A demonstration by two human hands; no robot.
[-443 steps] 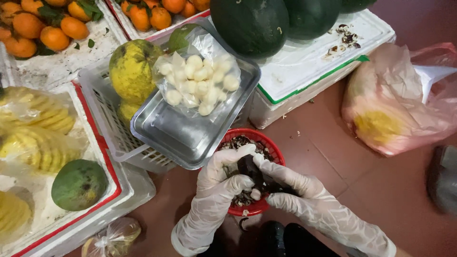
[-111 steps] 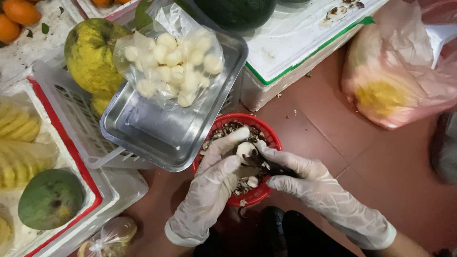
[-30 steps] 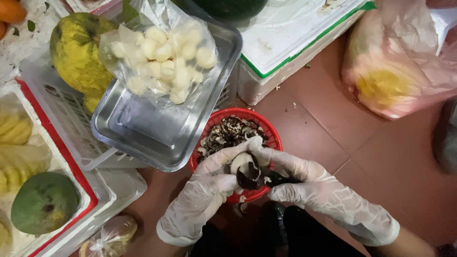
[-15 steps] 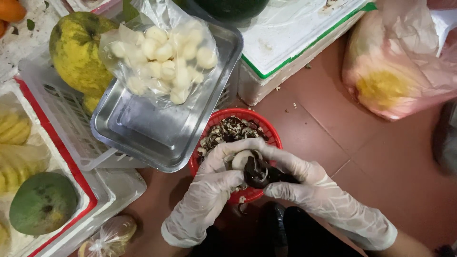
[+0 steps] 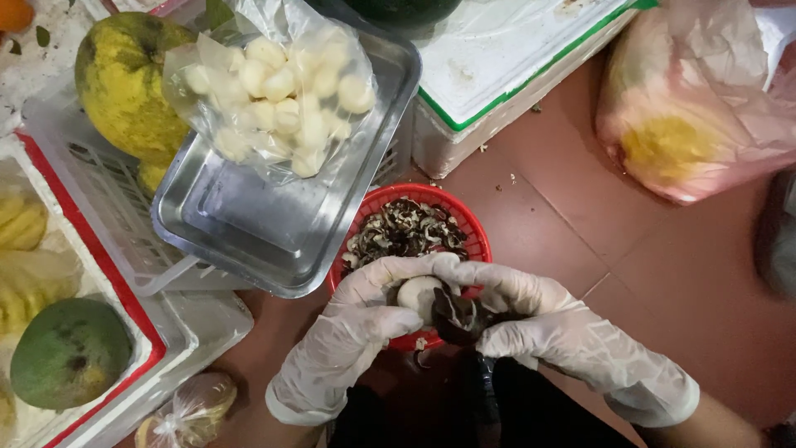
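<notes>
The gloved left hand [image 5: 348, 332] is gripping a half-peeled pale nut [image 5: 417, 294] in closed fingers over the red basket [image 5: 477, 241] of peelings. The right hand [image 5: 531, 319] is pinching its dark shell [image 5: 454, 315].

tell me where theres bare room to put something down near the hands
The front half of the steel tray is bare below the bag of peeled pieces. The tiled floor lies open between the red basket, the foam box and the pink bag. It is crowded in the basket, under both hands.
</notes>
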